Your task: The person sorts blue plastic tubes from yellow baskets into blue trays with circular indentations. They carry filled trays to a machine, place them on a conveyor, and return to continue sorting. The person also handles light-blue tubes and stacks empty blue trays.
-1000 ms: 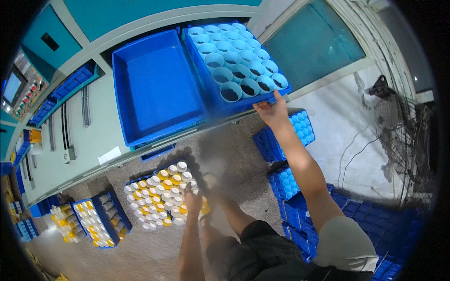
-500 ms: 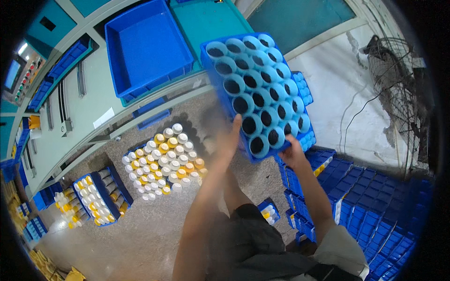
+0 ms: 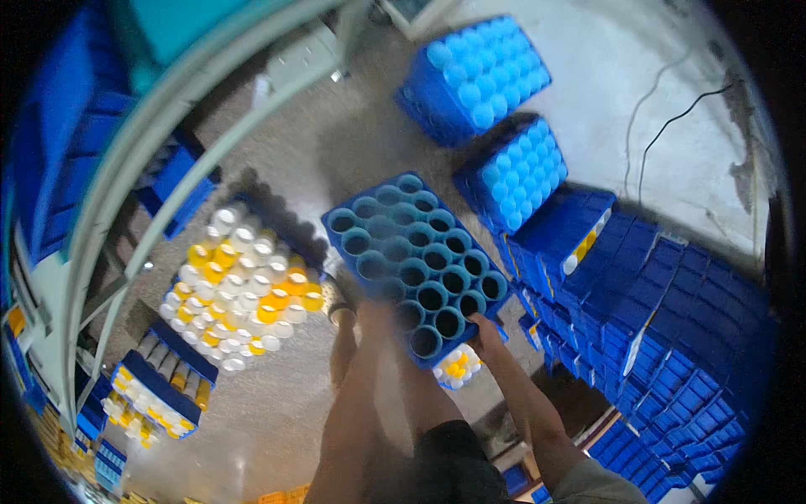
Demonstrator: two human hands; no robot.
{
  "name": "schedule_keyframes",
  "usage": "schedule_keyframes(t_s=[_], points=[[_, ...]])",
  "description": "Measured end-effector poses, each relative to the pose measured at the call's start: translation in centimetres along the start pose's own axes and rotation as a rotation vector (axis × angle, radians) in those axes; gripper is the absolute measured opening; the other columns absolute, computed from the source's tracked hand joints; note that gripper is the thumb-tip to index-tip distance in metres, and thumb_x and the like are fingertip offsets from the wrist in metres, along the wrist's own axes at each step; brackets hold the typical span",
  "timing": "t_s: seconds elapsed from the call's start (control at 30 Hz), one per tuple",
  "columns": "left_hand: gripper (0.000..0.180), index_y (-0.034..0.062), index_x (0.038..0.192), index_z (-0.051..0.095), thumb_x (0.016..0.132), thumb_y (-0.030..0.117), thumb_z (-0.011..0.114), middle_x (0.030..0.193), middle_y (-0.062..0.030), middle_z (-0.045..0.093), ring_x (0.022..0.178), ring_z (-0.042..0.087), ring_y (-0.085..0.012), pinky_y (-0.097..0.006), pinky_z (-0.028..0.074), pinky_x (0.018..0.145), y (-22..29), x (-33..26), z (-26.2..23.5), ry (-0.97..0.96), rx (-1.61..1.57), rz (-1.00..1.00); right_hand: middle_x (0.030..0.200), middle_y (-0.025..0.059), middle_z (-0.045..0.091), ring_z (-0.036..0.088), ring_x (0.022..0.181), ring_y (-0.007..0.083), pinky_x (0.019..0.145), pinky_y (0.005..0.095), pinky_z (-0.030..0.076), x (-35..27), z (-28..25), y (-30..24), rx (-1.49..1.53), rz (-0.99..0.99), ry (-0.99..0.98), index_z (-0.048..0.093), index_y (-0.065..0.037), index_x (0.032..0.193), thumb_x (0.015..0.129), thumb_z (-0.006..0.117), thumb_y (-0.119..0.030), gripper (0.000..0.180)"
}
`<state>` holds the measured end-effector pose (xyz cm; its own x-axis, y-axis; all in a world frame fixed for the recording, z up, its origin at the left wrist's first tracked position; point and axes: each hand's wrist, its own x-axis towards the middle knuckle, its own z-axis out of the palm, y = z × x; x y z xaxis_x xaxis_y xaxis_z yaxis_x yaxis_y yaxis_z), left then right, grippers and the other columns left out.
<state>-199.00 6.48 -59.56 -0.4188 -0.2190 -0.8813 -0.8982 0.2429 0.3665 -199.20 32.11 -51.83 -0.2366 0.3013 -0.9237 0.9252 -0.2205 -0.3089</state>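
A blue crate (image 3: 457, 341) packed with rows of open light-blue cups (image 3: 433, 296) is held out in front of me, above the floor. My left hand (image 3: 379, 317) is at its near left edge; motion blur smears the fingers. My right hand (image 3: 487, 333) grips the near right corner, thumb up against the rim. Dark interiors show in most cups. Beyond the held crate stand two more blue crates, a far one (image 3: 441, 113) and a nearer one (image 3: 487, 202), both filled with pale blue cups.
Left on the floor is a large group of white and yellow bottles (image 3: 243, 290), with a blue crate of similar ones (image 3: 168, 395) closer in. Stacked blue crates (image 3: 655, 311) line the right. A curved pale machine frame (image 3: 180, 160) rises at left; a cable (image 3: 672, 139) runs along the wall.
The crate of cups has come lower and nearer, away from the machine side, with both hands on it. My view has shifted, bringing two cup-filled crates fully into sight.
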Motion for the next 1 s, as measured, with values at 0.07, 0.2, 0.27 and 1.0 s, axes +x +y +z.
schedule_keyframes(t_s=[0.07,0.2,0.27,1.0], points=[[0.040,-0.0141,0.105,0.064,0.087,0.021,0.062,0.098,-0.0329,0.069,0.098,0.068,-0.0443,-0.048,0.051,0.084,-3.3,4.4,3.9,-0.090,0.052,-0.066,0.106,0.0080,0.069,0.069,0.094,0.0222,0.086,0.0401,0.059,5.9,-0.8,1.6,-0.032,0.146,0.082,0.060,-0.007,0.116,0.088,0.063,-0.020,0.031],[0.037,-0.0109,0.102,0.066,0.088,0.023,0.062,0.095,-0.0311,0.069,0.094,0.068,-0.0429,-0.050,0.051,0.081,-7.5,13.0,8.7,0.008,-0.029,-0.115,0.099,0.0048,0.070,0.069,0.086,0.0179,0.076,0.0312,0.058,14.7,0.0,3.2,-0.076,0.166,0.038,0.063,-0.007,0.112,0.090,0.063,-0.021,0.026],[0.036,-0.0074,0.103,0.066,0.090,0.025,0.062,0.096,-0.0288,0.069,0.094,0.067,-0.0432,-0.051,0.051,0.081,-7.8,16.9,9.5,0.052,-0.177,-0.074,0.101,0.0052,0.070,0.069,0.088,0.0179,0.077,0.0307,0.058,18.1,1.9,3.6,0.036,0.124,-0.046,0.063,-0.008,0.112,0.091,0.063,-0.022,0.025],[0.039,0.0018,0.126,0.062,0.088,0.012,0.065,0.120,-0.0118,0.066,0.109,0.063,-0.0221,-0.038,0.053,0.092,6.0,1.5,-23.4,0.057,-0.780,0.513,0.104,0.0139,0.069,0.067,0.091,0.0234,0.080,0.0398,0.057,7.4,-1.1,0.8,-0.062,-0.048,-0.174,0.059,-0.003,0.122,0.100,0.053,-0.024,0.031]])
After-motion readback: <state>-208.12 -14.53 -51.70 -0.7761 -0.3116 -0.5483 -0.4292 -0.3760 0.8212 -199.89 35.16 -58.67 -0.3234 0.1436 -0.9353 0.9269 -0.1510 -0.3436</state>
